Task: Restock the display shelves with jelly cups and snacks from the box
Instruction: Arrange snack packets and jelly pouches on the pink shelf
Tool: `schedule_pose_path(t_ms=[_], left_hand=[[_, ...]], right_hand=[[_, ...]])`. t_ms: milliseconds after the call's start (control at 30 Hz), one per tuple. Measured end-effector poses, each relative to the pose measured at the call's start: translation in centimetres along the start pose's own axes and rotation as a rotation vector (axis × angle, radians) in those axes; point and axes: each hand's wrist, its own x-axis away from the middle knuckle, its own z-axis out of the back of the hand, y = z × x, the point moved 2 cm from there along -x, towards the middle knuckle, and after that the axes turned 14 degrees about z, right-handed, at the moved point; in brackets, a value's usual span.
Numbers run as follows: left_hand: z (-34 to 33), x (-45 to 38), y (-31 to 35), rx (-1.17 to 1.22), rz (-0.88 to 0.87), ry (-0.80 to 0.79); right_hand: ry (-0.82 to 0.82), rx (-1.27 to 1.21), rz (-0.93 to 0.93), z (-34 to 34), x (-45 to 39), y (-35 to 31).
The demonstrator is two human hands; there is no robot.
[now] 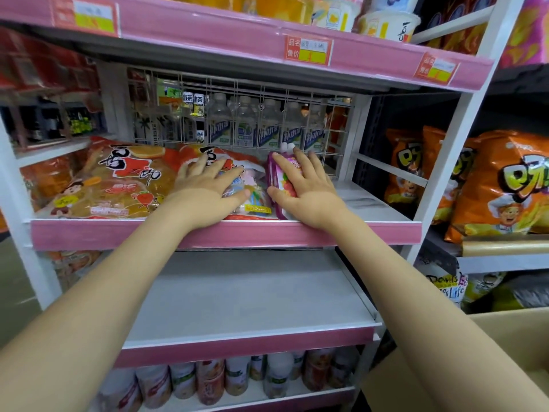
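Purple spouted jelly pouches [280, 185] stand upright under right hand [303, 188].

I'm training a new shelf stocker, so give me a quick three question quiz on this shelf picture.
1. True or false: the shelf directly below the hands holds stacked bags.
2. Which hand lies on the purple spouted pouches? A left, B right.
3. What lies under the left hand?

Key: 1 false, that grey shelf is bare. 2 B, the right hand, fingers straight. 3 A clear bag of jelly cups, beside the orange jelly bags.
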Motion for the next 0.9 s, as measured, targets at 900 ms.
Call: schedule_pose_path(t_ms=[900], left_hand=[[0.9, 1.4, -11.7, -0.004, 0.21, -0.05]], right_hand=[[-0.26, 0.073, 0.099, -3.3, -6.6, -8.5]])
